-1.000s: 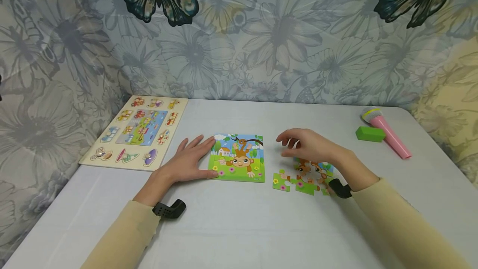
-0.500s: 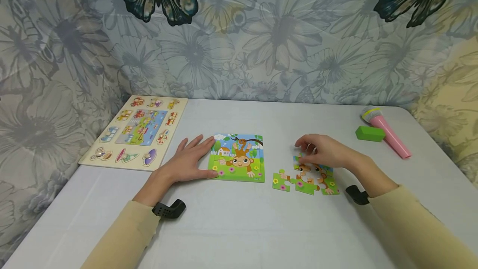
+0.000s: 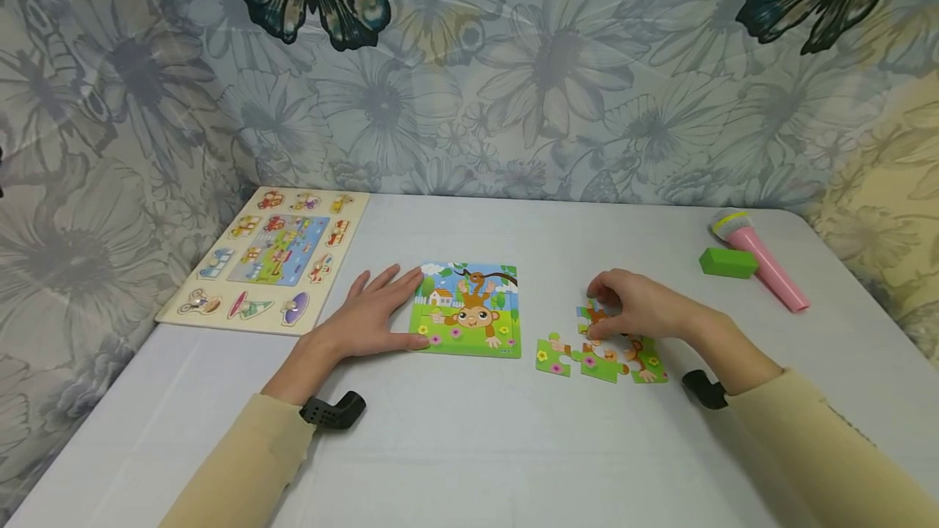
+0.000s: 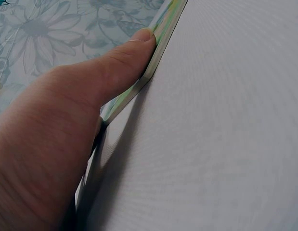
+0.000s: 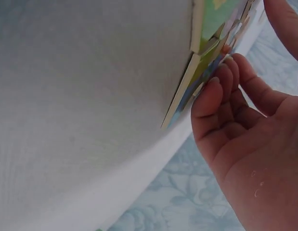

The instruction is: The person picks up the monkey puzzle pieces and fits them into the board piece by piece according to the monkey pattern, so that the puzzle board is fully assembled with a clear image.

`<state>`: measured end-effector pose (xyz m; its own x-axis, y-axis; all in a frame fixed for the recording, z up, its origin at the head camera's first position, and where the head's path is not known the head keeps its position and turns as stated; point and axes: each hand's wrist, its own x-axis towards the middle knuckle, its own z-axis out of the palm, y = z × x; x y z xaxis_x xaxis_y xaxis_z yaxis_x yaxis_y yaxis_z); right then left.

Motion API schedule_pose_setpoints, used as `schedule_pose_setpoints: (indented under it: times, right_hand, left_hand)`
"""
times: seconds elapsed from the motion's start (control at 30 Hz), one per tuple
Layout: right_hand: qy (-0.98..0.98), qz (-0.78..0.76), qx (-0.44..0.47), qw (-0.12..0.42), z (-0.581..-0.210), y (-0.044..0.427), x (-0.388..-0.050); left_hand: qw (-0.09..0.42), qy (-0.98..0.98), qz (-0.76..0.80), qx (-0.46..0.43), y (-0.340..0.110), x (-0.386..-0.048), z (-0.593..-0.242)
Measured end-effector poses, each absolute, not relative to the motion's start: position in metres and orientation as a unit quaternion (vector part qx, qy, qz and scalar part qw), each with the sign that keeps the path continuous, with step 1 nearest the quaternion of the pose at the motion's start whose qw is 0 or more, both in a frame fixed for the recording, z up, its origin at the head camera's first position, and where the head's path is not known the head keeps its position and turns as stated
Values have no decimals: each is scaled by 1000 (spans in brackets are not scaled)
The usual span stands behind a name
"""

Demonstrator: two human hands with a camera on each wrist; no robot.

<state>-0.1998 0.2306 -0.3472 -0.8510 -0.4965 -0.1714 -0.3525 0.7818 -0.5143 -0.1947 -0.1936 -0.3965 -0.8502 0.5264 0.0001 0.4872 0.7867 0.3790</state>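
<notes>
A square monkey jigsaw puzzle (image 3: 469,312) lies flat near the middle of the table. My left hand (image 3: 374,316) rests at its left side with fingers spread, and in the left wrist view the thumb (image 4: 124,62) lies on the board's edge (image 4: 163,48). Right of it is a loose cluster of monkey puzzle pieces (image 3: 601,367). Over their upper part is my right hand (image 3: 641,304), thumb and forefinger apart with pieces showing between. The right wrist view has its bent fingers (image 5: 228,82) touching the pieces (image 5: 197,72); whether they grip one is unclear.
A large cream board (image 3: 187,283) with picture insets lies at the back left. Toward the back right, a green block (image 3: 728,263) sits beside a pink toy microphone (image 3: 770,267). Flowered cloth (image 3: 553,72) hangs behind the white table (image 3: 455,446).
My right hand has moved right and slightly toward me, down onto the loose pieces, uncovering the lower right ones. The left hand and the puzzle beside it stay in place.
</notes>
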Motion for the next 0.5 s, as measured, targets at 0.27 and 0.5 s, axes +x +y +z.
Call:
schedule_pose_setpoints:
  times: [0.27,0.5]
  right_hand:
    - [933,-239,-218,158,-347,228,-199]
    - [935,-244,-214,139,-346,228,-197]
  left_hand:
    - [50,944,185,270,-193,-195,-397]
    - [47,942,188,273,-194,-195,-397]
